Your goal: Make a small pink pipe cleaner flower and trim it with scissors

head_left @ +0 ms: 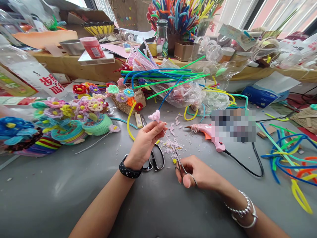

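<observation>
Pinched between the thumb and fingers of my left hand (145, 140) is a pale pink pipe-cleaner flower (154, 116), its fuzzy head above my fingertips. A thin stem slants from it toward my right hand (198, 172). That hand grips small metal scissors (178, 159) by the loops, with the blades pointing up and left at the stem. Whether the blades touch the stem, I cannot tell. Pink fluff trimmings (173, 143) lie scattered behind the blades. Black-handled scissors (158, 158) rest on the table, partly covered by my left hand.
A pink glue gun (205, 130) with a black cord lies to the right. Finished pipe-cleaner flower pots (97, 124) line the left side. Green and blue pipe cleaners (168, 74) lie over plastic bags at the back. Loose coloured ones (292, 155) tangle at far right.
</observation>
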{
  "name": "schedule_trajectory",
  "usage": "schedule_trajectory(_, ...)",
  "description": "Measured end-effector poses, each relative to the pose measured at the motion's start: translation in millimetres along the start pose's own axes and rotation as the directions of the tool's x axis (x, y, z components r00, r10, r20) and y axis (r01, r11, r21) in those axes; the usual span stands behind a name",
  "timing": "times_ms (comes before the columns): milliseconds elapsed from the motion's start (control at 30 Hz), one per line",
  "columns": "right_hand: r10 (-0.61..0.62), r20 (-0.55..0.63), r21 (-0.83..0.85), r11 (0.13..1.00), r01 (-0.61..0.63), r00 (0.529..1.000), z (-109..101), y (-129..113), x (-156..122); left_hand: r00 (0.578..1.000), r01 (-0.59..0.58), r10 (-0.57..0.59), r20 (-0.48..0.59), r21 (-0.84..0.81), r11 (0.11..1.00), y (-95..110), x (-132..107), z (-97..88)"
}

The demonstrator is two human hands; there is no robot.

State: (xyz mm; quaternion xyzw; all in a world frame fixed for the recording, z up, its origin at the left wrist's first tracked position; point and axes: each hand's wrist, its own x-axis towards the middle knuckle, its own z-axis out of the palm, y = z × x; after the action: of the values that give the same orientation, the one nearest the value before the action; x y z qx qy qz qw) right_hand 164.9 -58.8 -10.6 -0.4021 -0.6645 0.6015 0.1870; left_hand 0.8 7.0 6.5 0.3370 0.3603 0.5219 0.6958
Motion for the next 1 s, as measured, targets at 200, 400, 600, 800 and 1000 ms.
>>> schedule_trajectory(200, 0.008, -0.085, 0.006, 1.000, -0.007, 0.996, 2.6, 0.1, 2.0, 1.000, -0.008, 0.008, 0.011, -0.014, 1.000, -0.9, 0.3, -0.7)
schedule_trajectory(400, -0.018, -0.182, -0.021, 1.000, 0.014, 0.983, 3.2, 5.1, 3.7, 0.995, 0.026, -0.030, 0.095, 0.048, 0.999, 1.5, -1.6, 0.4)
schedule_trajectory(600, 0.007, -0.169, 0.006, 1.000, -0.006, 0.986, 2.0, 2.3, 3.1, 0.989, 0.047, -0.058, 0.135, 0.085, 0.995, 2.6, -4.7, 2.8)
schedule_trajectory(800, -0.024, -0.097, 0.027, 0.999, 0.027, 0.995, 1.6, -0.3, 1.6, 0.993, 0.057, -0.064, 0.103, 0.066, 0.996, 3.1, -4.1, 4.3)
schedule_trajectory(1000, -0.015, -0.050, -0.005, 1.000, 0.015, 0.999, 2.3, 0.4, 1.1, 0.991, 0.087, -0.095, 0.098, 0.083, 0.993, 3.2, -4.8, 4.4)
